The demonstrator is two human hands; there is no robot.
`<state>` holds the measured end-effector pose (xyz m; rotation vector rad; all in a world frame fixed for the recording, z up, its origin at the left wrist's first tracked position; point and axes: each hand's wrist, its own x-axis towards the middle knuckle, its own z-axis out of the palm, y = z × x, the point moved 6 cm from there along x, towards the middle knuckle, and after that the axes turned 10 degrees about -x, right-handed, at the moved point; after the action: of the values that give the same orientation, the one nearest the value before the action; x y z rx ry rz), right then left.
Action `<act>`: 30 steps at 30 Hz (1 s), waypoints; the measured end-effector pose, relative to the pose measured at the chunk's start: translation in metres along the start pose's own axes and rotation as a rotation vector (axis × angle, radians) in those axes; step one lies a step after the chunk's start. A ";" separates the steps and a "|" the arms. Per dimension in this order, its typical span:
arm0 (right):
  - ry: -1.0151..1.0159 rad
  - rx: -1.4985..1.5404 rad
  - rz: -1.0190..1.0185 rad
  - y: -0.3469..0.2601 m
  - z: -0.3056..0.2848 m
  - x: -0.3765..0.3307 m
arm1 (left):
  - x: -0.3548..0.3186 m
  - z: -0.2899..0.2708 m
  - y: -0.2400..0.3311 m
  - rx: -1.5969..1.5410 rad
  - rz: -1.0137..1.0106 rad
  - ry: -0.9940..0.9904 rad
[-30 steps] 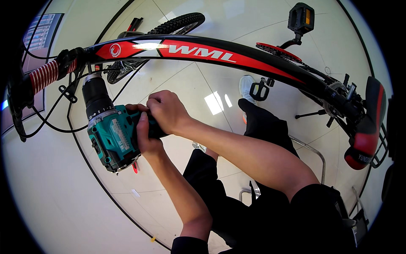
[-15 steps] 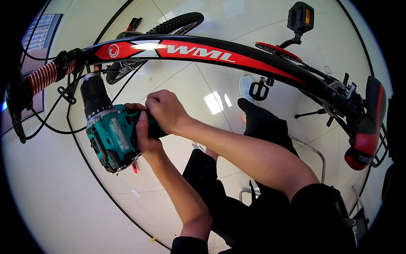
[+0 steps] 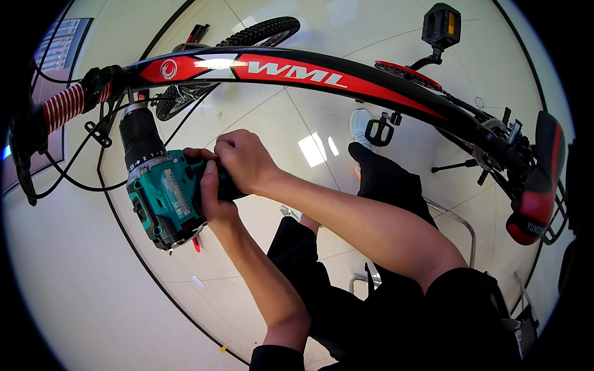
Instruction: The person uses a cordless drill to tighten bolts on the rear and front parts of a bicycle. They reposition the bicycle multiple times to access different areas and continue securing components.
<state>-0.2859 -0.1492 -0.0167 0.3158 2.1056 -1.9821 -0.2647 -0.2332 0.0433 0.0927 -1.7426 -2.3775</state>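
A teal and black cordless drill (image 3: 166, 196) is in both my hands. My left hand (image 3: 216, 198) is closed round its handle, the thumb lying along the side. Against the same handle, my right hand (image 3: 246, 159) is closed with curled fingers. The drill's black chuck (image 3: 137, 131) points away from me, its tip close under the front end of a red and black bicycle frame (image 3: 294, 73). Whether the tip touches a fastener is hidden. Cables loop beside the drill, below the striped handlebar (image 3: 64, 108).
The bicycle spans the view, its knobby tyre (image 3: 263, 32) beyond the frame and its red and black saddle (image 3: 543, 179) at the right. Black pedals (image 3: 442, 28) stick out from it. My legs and a metal stool leg (image 3: 458, 221) are below, over a tiled floor.
The drill, both my hands and the front of the bicycle frame have shifted very slightly up and right. My hold on the drill is the same.
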 end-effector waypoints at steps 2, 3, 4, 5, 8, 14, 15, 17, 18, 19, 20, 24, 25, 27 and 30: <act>-0.002 -0.017 0.006 -0.001 -0.001 -0.001 | 0.000 0.000 0.000 -0.011 -0.002 -0.006; -0.007 -0.032 0.013 -0.001 -0.002 -0.001 | 0.000 -0.001 -0.001 -0.021 -0.005 -0.008; -0.010 -0.049 0.021 -0.002 -0.003 -0.001 | 0.000 0.000 -0.001 -0.033 -0.009 -0.012; -0.010 -0.043 0.027 -0.001 -0.003 -0.001 | 0.000 -0.001 -0.001 -0.027 -0.006 0.000; -0.006 -0.037 0.039 0.000 -0.001 -0.001 | 0.000 -0.001 -0.001 -0.011 0.003 0.018; -0.011 -0.013 0.046 -0.001 -0.003 -0.003 | 0.001 -0.005 -0.003 0.012 0.002 0.016; -0.012 -0.012 0.048 0.000 -0.002 -0.002 | 0.001 -0.006 -0.004 0.009 -0.004 0.016; -0.013 -0.016 0.051 0.000 -0.002 -0.002 | 0.001 -0.006 -0.004 0.002 -0.012 0.022; -0.010 -0.021 0.053 -0.001 -0.003 -0.002 | 0.001 -0.006 -0.004 -0.003 -0.014 0.028; -0.010 -0.026 0.057 -0.001 -0.003 -0.003 | 0.000 -0.007 -0.005 -0.006 -0.016 0.034; -0.007 -0.029 0.055 -0.001 -0.003 -0.003 | 0.001 -0.007 -0.005 -0.003 -0.015 0.030; 0.001 -0.036 0.038 -0.001 -0.002 -0.003 | 0.000 -0.007 -0.005 -0.003 -0.018 0.038; 0.003 -0.039 0.031 -0.001 -0.002 -0.002 | 0.000 -0.007 -0.005 -0.008 -0.021 0.045; 0.003 -0.045 0.026 0.000 -0.002 -0.001 | 0.001 -0.007 -0.005 -0.007 -0.014 0.040; -0.001 -0.045 0.027 0.000 -0.002 -0.002 | 0.001 -0.007 -0.005 -0.011 -0.009 0.042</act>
<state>-0.2843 -0.1472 -0.0161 0.3323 2.1306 -1.9165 -0.2651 -0.2383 0.0361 0.1481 -1.7140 -2.3733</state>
